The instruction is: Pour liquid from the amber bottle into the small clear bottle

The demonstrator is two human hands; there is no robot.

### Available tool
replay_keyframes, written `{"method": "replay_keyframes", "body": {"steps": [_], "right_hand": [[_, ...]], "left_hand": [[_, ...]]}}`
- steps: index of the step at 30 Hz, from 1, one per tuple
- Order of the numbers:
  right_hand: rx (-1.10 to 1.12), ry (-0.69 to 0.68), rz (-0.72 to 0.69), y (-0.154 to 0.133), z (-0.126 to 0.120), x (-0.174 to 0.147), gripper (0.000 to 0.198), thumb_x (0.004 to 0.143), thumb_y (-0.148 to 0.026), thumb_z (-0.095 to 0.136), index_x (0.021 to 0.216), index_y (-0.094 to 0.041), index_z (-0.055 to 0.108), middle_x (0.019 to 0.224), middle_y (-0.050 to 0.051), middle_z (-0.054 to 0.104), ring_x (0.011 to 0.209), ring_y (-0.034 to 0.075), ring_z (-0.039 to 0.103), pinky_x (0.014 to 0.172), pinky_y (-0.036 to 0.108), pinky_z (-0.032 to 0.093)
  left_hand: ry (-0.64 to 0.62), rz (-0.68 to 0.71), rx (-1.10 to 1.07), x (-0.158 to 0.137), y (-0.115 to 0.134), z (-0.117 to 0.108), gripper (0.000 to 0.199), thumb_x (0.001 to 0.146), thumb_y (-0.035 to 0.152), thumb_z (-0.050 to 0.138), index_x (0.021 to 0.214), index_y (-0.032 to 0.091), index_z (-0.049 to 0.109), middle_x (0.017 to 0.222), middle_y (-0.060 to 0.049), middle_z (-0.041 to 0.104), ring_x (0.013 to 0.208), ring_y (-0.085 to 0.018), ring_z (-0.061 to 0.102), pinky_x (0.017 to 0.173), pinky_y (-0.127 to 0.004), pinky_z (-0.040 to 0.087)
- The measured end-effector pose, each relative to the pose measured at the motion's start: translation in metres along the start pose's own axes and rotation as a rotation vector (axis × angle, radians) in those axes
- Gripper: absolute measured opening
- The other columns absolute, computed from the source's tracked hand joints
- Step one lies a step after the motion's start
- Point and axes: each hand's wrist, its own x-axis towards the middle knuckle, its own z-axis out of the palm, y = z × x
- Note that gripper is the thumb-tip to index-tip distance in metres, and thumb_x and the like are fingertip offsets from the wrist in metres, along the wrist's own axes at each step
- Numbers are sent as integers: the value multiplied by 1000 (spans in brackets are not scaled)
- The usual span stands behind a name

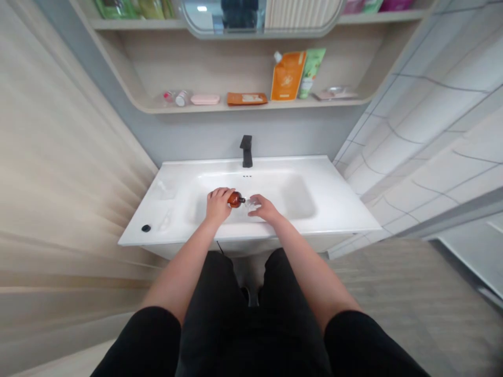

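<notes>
Hanging along the far left is a beige pleated curtain (58, 131), beside the glossy white desk (341, 209) with its built-in rectangular basin (301, 193). Near the desk's left front corner lies a small round black cap (146, 228); just right of it are two clear, colourless objects, too faint to make out. Above, the pale wooden shelf (220, 109) carries, from its left end, a small clear container with a red part (168, 96), a small white-ended container (182, 98), a pink oblong case (205, 99) and a flat orange packet (247, 99). Over the basin, the left hand (219, 204) is clamped around a rounded amber bottle (236, 199), which lies on its side in the grip, its dark neck pointing right. Behind it, at the back edge, stands a matt black angular faucet (247, 151). Right of the bottle's neck, a small clear vessel (252, 204) sits within the curled fingers of the right hand (267, 208); whether neck and vessel touch cannot be told. Farther right on the shelf, an upright orange pouch with a white cap (288, 76) stands beside a leaning green tube (312, 73), then a flat pale pink item (334, 95).
</notes>
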Motion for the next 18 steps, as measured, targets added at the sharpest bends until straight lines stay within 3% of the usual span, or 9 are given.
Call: {"method": "replay_keyframes", "body": {"steps": [18], "right_hand": [[-10, -17, -13, -2, -1, -1, 69, 62, -30, 97, 125, -27, 69, 122, 4, 78, 110, 27, 74, 105, 45, 58]], "left_hand": [[15, 24, -13, -1, 2, -3, 61, 93, 14, 66, 151, 29, 69, 150, -12, 71, 143, -36, 58, 119, -54, 41]]}}
